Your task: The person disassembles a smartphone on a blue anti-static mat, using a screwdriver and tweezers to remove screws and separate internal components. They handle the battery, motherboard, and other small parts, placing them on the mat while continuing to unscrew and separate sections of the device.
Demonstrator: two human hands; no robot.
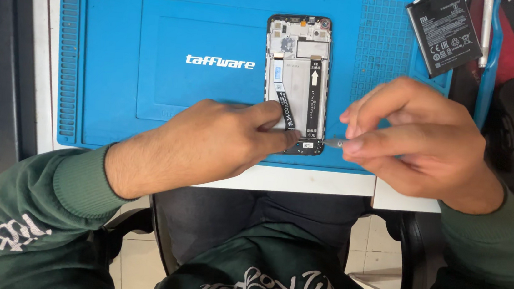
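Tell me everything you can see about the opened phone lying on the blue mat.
The opened phone lies flat, back cover off, upright in view on the blue mat. Its dark frame holds a silvery inner plate, boards at the top and bottom, and dark and pale flat cables down the empty middle bay. The left hand presses its lower end; the right hand brings a thin metal tool to its lower right corner.

Bright, even light over your bench, sharp at the centre.

You work under soft overhead light: the blue mat (152, 59) shows flat colour with no hard glare, and your left hand (206, 146) casts only a faint shadow onto it. The opened phone (299, 60) reads crisp. Your right hand (420, 141) looks slightly soft at the fingertips. The dark upper right corner loses detail, and your sleeves fall dimmer below.
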